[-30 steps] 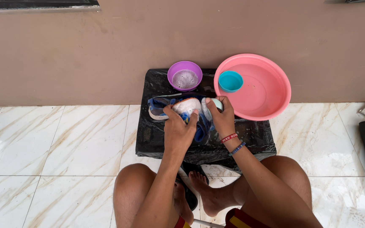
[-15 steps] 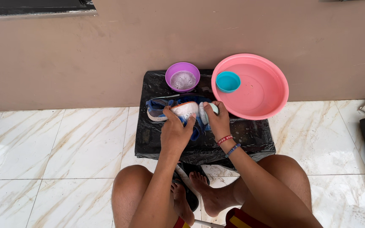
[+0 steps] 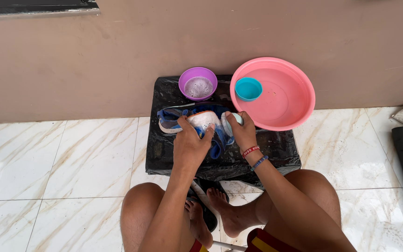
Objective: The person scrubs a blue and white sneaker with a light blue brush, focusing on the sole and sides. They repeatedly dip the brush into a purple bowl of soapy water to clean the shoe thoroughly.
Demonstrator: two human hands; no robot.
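Shoe (image 3: 197, 122) is pinned under the left hand (image 3: 190, 144), pale scrubber clutched by the right hand (image 3: 242, 133); scrubbing looks midway, rinse undone.

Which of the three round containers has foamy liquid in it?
The small purple bowl by the wall. The pink basin and the teal cup standing inside it show no foam.

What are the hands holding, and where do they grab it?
The left hand presses on the middle of a blue and white shoe. The right hand grips a small pale object, unclear, by the shoe's end.
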